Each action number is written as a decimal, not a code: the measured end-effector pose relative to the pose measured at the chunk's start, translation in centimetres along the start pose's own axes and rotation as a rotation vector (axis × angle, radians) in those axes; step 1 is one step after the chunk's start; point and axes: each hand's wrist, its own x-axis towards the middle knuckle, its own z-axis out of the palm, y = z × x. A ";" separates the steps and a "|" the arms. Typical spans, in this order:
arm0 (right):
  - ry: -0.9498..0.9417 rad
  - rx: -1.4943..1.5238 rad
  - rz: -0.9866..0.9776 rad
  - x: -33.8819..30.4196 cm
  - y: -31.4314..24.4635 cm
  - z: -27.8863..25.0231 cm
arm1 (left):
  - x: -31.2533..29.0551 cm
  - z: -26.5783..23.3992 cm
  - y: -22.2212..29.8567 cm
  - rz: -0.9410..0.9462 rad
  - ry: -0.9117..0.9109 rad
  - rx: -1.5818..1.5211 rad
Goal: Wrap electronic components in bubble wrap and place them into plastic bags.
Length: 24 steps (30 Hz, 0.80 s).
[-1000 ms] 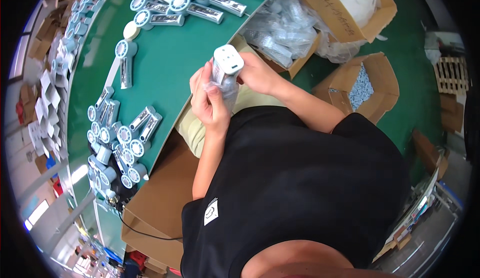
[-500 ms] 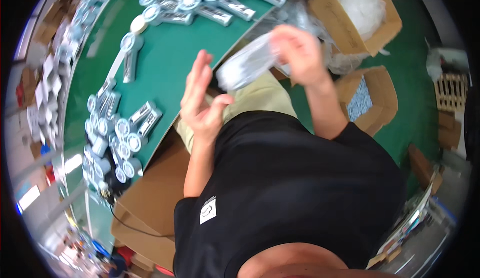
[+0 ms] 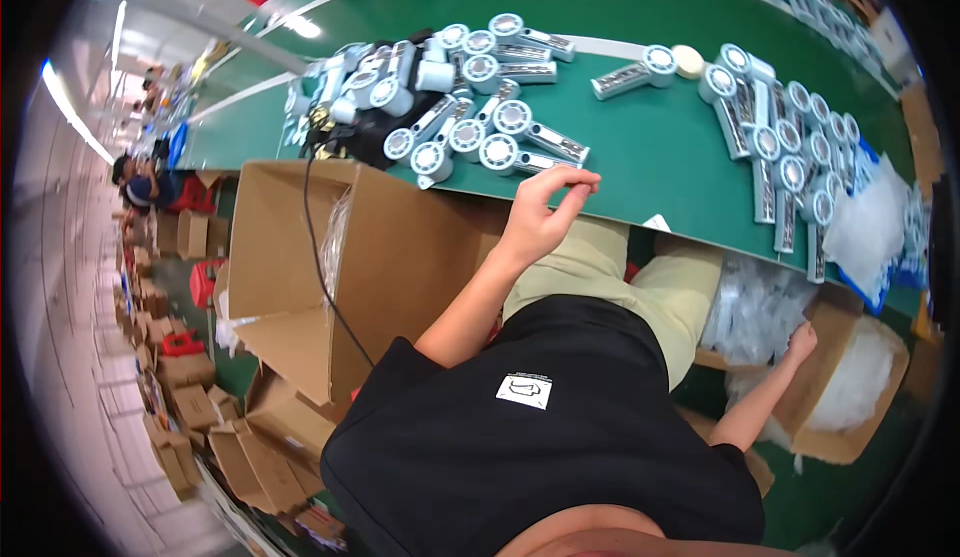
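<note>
Fingers of the left hand [image 3: 541, 215] bunched just beside a pale-blue device [image 3: 516, 156]; the right hand [image 3: 801, 342] curled by bagged packages [image 3: 748, 309], grip unclear.

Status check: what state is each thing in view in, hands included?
Left hand: raised, fingers curled, grip unclear
Right hand: fingers curled beside clear bags, grip unclear
Large left carton: open
Carton with white film: open
Lone pale-blue device: lying apart from the piles
Cream disc: lying beside that device
</note>
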 end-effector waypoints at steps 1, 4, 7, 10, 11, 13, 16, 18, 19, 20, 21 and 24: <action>0.030 -0.099 0.005 3.0 1.0 0.7 | -0.1 -0.9 0.0 -0.021 0.047 -0.001; -0.155 0.076 -0.029 6.6 3.7 4.1 | 0.0 -2.2 0.8 0.012 0.053 0.005; -0.260 0.171 0.035 6.8 2.1 8.4 | 0.6 -4.1 0.8 0.061 -0.006 0.290; -0.439 0.198 0.057 3.9 -0.7 11.1 | 0.3 -7.4 -0.6 0.056 0.124 0.650; -0.472 0.260 0.059 -0.2 -2.9 12.6 | -0.2 -8.9 -0.2 -0.028 0.068 0.899; -0.461 0.307 0.047 -5.6 -5.3 10.8 | -0.1 -8.7 -1.9 -0.031 0.028 0.957; -0.691 0.176 0.052 -14.7 -11.7 9.3 | -0.5 -9.8 -4.1 -0.045 -0.003 1.245; -0.851 0.130 -0.053 -19.7 -16.0 8.5 | -0.1 -9.5 -4.9 -0.052 -0.012 1.249; -0.962 0.040 -0.122 -20.7 -17.0 8.6 | 0.2 -9.0 -5.4 -0.067 -0.006 1.268; -1.020 -0.054 -0.207 -21.7 -18.3 8.4 | 0.4 -8.5 -5.8 -0.080 0.002 1.288; -1.083 -0.149 -0.296 -23.2 -21.0 8.0 | 0.6 -8.4 -5.9 -0.095 0.017 1.313; -1.087 -0.197 -0.431 -26.0 -26.4 7.1 | 0.8 -8.3 -5.8 -0.042 -0.007 1.261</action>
